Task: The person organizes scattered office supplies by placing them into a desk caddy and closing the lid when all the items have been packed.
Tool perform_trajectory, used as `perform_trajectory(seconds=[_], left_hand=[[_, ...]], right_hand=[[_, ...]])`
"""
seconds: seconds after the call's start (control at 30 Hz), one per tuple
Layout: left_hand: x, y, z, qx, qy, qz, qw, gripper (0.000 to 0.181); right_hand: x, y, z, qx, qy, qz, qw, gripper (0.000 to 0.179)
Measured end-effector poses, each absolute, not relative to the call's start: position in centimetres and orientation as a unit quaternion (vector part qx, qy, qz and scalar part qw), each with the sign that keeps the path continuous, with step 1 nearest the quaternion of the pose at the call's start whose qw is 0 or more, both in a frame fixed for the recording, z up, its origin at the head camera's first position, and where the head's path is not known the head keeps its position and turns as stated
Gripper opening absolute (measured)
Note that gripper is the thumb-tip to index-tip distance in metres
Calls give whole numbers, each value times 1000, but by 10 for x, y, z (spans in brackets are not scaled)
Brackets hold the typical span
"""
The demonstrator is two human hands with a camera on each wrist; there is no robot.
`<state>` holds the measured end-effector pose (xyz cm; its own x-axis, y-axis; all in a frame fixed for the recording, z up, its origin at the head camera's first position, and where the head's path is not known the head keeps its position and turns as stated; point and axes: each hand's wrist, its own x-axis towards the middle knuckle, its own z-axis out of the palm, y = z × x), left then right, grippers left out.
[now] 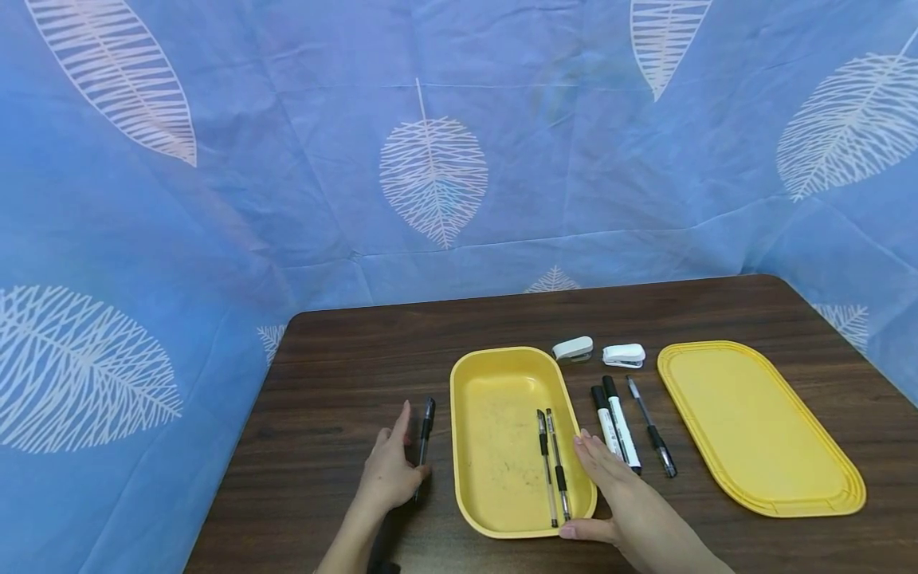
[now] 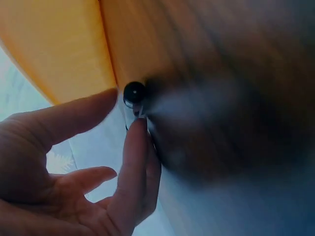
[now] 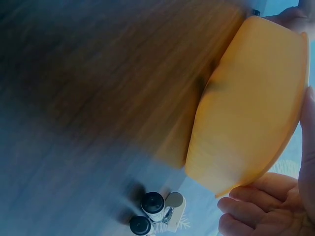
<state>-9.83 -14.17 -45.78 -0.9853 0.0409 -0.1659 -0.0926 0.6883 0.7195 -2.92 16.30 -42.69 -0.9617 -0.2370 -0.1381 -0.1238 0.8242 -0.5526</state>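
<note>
A black-capped pen (image 1: 425, 438) lies on the table left of a yellow tray (image 1: 459, 446). My left hand (image 1: 390, 470) is around this pen, its index finger extended and its thumb overlapping the barrel. The left wrist view shows the pen's end (image 2: 134, 93) between the thumb tip and the fingertips, with a small gap at the thumb. My right hand (image 1: 620, 498) rests against the tray's near right corner, fingers along the right side and thumb at the near rim. Two pens (image 1: 557, 470) lie inside the tray on its right side.
Right of the tray lie two white markers with black caps (image 1: 621, 422) and another black pen (image 1: 651, 430). Behind them stand two white staplers (image 1: 573, 348). A yellow lid (image 1: 760, 430) lies flat farther right. A blue leaf-patterned cloth (image 1: 502, 159) hangs behind the table.
</note>
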Motion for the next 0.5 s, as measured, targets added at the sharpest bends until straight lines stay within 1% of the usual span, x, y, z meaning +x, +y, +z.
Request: perform_trajectory(seconds=[0.27, 0.5], left_hand=[[-100, -136, -458, -20, 943, 328, 56, 92], [-100, -132, -455, -33, 943, 326, 53, 87]], right_hand=[[-29, 164, -428, -104, 952, -274, 88, 110], [-29, 165, -429, -105, 952, -274, 85, 110]])
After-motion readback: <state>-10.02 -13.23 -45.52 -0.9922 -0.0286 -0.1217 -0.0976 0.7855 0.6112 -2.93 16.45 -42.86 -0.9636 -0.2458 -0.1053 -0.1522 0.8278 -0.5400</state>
